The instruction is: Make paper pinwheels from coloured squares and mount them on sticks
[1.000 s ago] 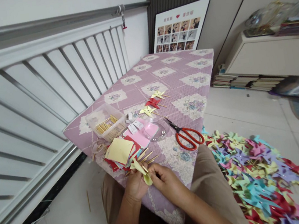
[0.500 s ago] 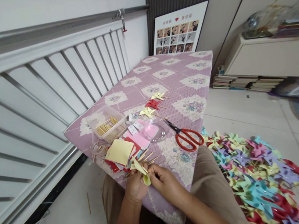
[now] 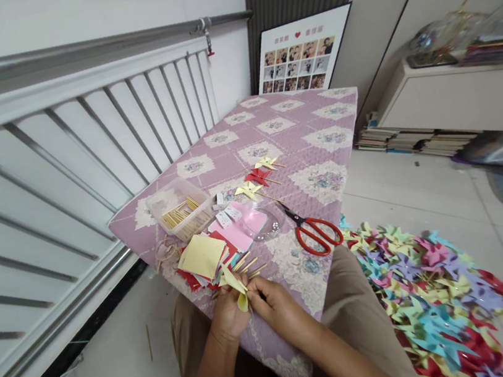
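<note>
At 1 o'clock, the photo board (image 3: 308,56) carries a heading (image 3: 282,39) split by a red heart (image 3: 298,35), too blurred for me to read; toward 11 o'clock, 2 white boxes (image 3: 223,220) bear illegible print.

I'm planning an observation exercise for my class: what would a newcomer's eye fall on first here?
Probably the heap of many-coloured paper pinwheels on the floor, right of the table. Next, the red-handled scissors on the table, then the folded yellow paper in the left hand, with the right hand close against it.
</note>
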Available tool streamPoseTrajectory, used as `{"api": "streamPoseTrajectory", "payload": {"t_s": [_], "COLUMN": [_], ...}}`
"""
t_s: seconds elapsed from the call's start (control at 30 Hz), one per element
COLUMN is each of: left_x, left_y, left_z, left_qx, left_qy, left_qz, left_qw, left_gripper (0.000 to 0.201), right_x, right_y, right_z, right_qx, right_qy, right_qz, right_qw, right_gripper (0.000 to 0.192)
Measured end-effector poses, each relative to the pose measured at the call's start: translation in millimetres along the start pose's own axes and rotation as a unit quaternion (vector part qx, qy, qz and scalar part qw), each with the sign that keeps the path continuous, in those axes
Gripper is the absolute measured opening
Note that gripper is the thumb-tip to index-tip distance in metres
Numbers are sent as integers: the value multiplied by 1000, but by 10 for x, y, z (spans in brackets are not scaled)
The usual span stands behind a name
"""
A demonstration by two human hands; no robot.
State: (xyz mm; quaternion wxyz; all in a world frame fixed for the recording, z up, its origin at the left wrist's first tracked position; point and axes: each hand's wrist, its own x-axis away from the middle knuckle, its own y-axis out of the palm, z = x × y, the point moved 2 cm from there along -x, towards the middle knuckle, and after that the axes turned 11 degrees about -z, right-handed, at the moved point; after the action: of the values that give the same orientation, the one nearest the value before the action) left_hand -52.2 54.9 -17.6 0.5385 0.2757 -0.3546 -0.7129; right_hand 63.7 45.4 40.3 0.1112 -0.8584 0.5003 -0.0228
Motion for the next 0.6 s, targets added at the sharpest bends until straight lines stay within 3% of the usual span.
{"api": "streamPoseTrajectory", "payload": {"t_s": [0.1,0.23,0.37,0.6], "left_x": [-8,-28,-54,-81], "left_y": [6,0,26,79], "left_z": [-3,-43,-85,-116], "left_qx": [7,5,-28,-35], "left_qy": [-6,-25,-32,-65], "left_qz": [5,53,87,47], "left_qw": [1000,998,995,996], "left_gripper": [35,29,27,27], "right_x": [-3,8,55,125], "right_y": [3,-33,-65,-47], "right_z": [12,59,133,254], "right_qx": [-7,-22,-93,-231], "right_qy": [5,29,77,165], "right_qz": [4,26,31,18], "right_qw": [1000,999,992,959], "right_gripper": [16,18,21,25]}}
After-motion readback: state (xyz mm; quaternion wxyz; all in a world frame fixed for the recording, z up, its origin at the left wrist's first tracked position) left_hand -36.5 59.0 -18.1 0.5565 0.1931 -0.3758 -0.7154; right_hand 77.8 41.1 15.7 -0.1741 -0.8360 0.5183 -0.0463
